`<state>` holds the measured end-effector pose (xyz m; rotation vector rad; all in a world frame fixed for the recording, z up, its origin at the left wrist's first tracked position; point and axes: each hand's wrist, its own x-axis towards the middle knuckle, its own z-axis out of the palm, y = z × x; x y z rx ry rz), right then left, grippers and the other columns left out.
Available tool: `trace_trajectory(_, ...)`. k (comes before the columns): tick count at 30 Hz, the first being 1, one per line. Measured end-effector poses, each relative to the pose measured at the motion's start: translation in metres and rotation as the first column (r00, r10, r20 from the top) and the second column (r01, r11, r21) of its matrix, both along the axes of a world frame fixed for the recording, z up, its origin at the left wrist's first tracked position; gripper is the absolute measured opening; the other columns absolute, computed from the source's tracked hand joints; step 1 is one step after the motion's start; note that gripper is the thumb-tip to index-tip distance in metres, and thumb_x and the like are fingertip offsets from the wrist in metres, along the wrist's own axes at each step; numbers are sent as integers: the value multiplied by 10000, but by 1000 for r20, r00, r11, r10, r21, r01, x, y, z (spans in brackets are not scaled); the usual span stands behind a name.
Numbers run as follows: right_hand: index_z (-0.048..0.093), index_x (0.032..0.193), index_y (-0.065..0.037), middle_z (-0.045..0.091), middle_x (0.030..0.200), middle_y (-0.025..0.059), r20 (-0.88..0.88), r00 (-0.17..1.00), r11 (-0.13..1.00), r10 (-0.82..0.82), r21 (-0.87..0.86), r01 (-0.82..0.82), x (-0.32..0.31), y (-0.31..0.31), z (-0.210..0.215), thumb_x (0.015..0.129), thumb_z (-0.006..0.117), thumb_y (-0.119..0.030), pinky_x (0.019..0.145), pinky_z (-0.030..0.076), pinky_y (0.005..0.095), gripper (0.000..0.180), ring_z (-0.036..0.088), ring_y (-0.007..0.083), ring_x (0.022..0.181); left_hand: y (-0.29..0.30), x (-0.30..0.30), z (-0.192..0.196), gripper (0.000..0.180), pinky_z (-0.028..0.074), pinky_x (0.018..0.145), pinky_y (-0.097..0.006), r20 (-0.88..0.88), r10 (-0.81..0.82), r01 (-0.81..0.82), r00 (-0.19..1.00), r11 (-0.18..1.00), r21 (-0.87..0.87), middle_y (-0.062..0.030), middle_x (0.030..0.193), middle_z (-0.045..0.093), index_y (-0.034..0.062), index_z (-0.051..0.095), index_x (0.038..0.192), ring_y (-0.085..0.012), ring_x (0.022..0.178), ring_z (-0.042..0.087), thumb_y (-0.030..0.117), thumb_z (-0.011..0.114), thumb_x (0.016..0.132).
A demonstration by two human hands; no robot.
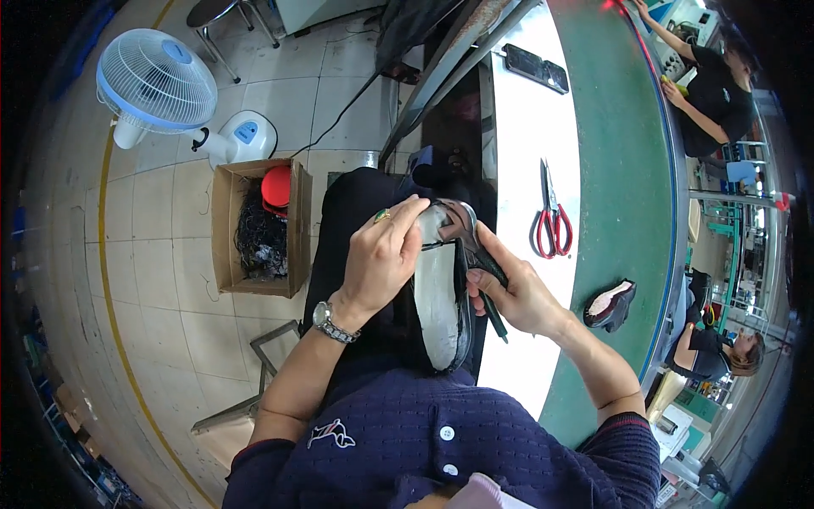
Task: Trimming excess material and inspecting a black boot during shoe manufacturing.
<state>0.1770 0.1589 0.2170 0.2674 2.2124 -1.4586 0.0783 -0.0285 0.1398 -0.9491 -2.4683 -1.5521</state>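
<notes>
A black shoe (439, 310) with a pale, whitish underside lies bottom up across my lap, its narrower end away from me. My left hand (381, 254), wearing a ring and a wristwatch, presses its fingers together against the left side of the shoe's far end. Wrapped in my right hand (519, 293) is a pair of pincers (492, 317) with dark green handles. Their metal head lies over the shoe's far end, close to my left fingertips. What the jaws grip, if anything, I cannot make out.
Red-handled scissors (553, 229) and a dark phone (536, 68) lie on the white bench top. Another shoe (609, 305) rests on the green conveyor belt (623, 212). To my left stand a cardboard box (298, 229) of black scraps and a fan (157, 81). Two people work beyond the belt.
</notes>
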Motion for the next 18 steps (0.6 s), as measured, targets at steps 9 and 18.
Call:
trace_trajectory(9, 194, 1509, -119, 606, 624, 174, 128, 954, 857, 272, 418, -301, -17, 8, 28, 969, 508, -96, 590, 489, 432, 625, 658, 309, 591, -5, -5, -6, 347, 574, 750, -345, -270, -139, 98, 953, 982, -161, -227, 1117, 639, -49, 623, 1095, -309, 859, 665, -62, 629, 749)
trace_trajectory(18, 244, 1497, -122, 636, 689, 199, -482, 865, 916, -141, 269, 299, -41, -24, 41, 924, 555, -49, 576, 527, 439, 656, 662, 343, 602, -10, -7, -4, 342, 575, 726, -324, -326, -165, 103, 931, 974, -200, -259, 1118, 626, -52, 603, 1106, -285, 858, 660, -46, 613, 765)
